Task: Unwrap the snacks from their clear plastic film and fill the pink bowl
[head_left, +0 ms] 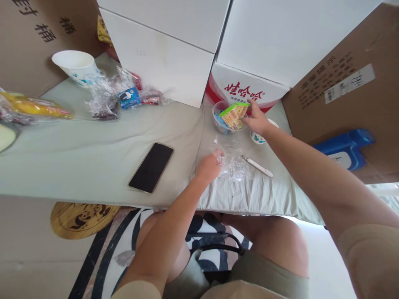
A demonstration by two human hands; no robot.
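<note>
My right hand [256, 119] is closed on a small green and cream snack packet [234, 115], holding it over a clear plastic bowl [220, 120] that has blue packets inside. My left hand [209, 165] is closed, pinching a crumpled sheet of clear plastic wrap [232, 164] that lies on the grey cloth-covered table [93, 145]. A white pen-like tool [257, 165] lies just right of the wrap. A small white cup [258, 138] sits partly hidden under my right wrist.
A black phone [151, 167] lies left of my left hand. At the back left are a paper cup [75, 66], clear bags with snacks [109, 93] and a yellow packet [34, 108]. White boxes [162, 54], a red-lettered carton [243, 89] and cardboard boxes [343, 83] wall the back.
</note>
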